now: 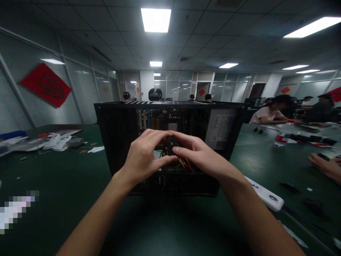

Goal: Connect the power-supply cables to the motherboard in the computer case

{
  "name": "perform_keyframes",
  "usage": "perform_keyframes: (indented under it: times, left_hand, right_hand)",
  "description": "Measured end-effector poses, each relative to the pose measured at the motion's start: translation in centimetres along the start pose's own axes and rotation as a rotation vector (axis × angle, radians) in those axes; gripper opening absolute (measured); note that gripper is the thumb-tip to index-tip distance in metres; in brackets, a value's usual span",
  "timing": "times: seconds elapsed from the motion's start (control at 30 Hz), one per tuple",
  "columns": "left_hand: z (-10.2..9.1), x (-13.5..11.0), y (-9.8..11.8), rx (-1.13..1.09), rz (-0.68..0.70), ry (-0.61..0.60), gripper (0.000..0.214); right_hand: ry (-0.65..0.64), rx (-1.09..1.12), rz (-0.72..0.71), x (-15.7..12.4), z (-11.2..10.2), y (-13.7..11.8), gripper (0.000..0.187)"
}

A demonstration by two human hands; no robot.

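Observation:
An open black computer case (117,142) stands on the green table (66,185), its inside facing me. In front of the opening, my left hand (144,153) and my right hand (195,149) meet at a small black rectangular part (171,144), closed on it from both sides with thumbs and fingertips. What kind of part it is, I cannot make out. Red, yellow and black wires (185,163) hang just below my right hand. Behind the hands are a motherboard (160,119) with light slots and a silver power supply (221,128) with a label at the upper right.
Papers and white plastic bags (58,141) lie at the left. On the right are a white power strip (266,195) with a cable, a water bottle (281,137) and dark loose parts. Another person's hand (326,167) shows at the right edge; a person (271,113) sits farther back.

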State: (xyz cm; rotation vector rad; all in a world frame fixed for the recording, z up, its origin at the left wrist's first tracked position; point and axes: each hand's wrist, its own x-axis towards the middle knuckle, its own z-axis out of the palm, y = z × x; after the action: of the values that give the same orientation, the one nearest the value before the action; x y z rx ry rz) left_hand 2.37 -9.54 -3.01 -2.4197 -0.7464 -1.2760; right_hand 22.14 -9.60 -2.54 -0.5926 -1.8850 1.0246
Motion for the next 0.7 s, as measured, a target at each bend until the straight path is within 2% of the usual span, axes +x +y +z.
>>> perform_keyframes:
  times: [0.07, 0.17, 0.3, 0.4, 0.53, 0.6, 0.7]
  left_hand:
    - [0.2, -0.1, -0.3, 0.010, -0.024, 0.002, 0.051]
    - [0.4, -0.3, -0.6, -0.032, -0.116, 0.099, 0.055]
    - [0.7, -0.5, -0.4, -0.135, -0.244, 0.141, 0.032]
    - [1.3, -0.4, 0.1, -0.262, -0.405, 0.115, 0.023]
    - [2.6, -0.1, 0.3, -0.503, -0.629, 0.117, 0.029]
    - [3.3, 0.0, -0.3, -0.592, -0.710, 0.122, 0.032]
    - [4.8, -0.4, -2.1, -0.689, -0.791, 0.101, 0.033]
  right_hand:
    - [0.016, -0.033, -0.027, 0.1, 0.2, -0.1, 0.048]
    - [0.055, -0.031, -0.040, 0.3, 0.5, 0.2, 0.045]
    - [0.121, -0.018, -0.041, 0.6, 0.0, 0.8, 0.042]
    - [0.216, -0.019, -0.070, 0.9, -0.4, 1.4, 0.037]
    - [0.361, -0.039, -0.144, 1.7, -0.1, 3.0, 0.032]
    - [0.439, -0.093, -0.182, 2.1, 0.3, 4.2, 0.030]
    - [0.541, -0.317, -0.186, 2.7, 0.3, 6.3, 0.028]
